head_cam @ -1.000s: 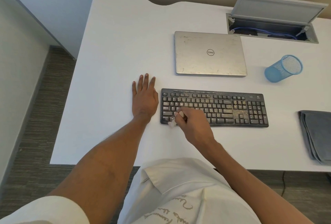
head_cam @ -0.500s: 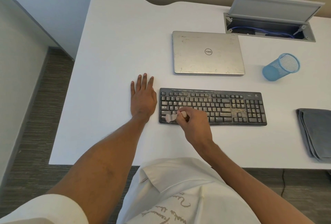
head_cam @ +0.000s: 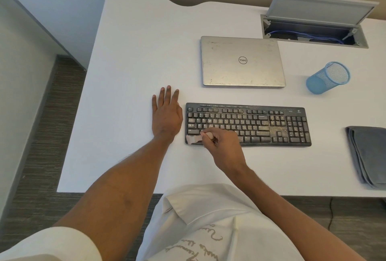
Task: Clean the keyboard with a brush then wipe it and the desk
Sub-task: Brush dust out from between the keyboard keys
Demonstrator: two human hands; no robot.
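Observation:
A black keyboard (head_cam: 261,123), speckled with pale dust, lies on the white desk (head_cam: 129,56). My right hand (head_cam: 223,146) grips a small brush (head_cam: 193,139); its pale bristles press on the keyboard's near left corner. My left hand (head_cam: 167,114) rests flat on the desk, fingers spread, just left of the keyboard and holding nothing. A folded grey cloth (head_cam: 368,154) lies at the right edge of the desk.
A closed silver laptop (head_cam: 242,61) sits behind the keyboard. A blue mesh pen cup (head_cam: 328,78) lies tipped on its side at the right. An open cable hatch (head_cam: 315,29) with blue cables is at the back right. The desk's front edge runs close to my body.
The brush has swept leftward along the bottom key row to the keyboard's left corner. My left hand has stayed flat on the desk.

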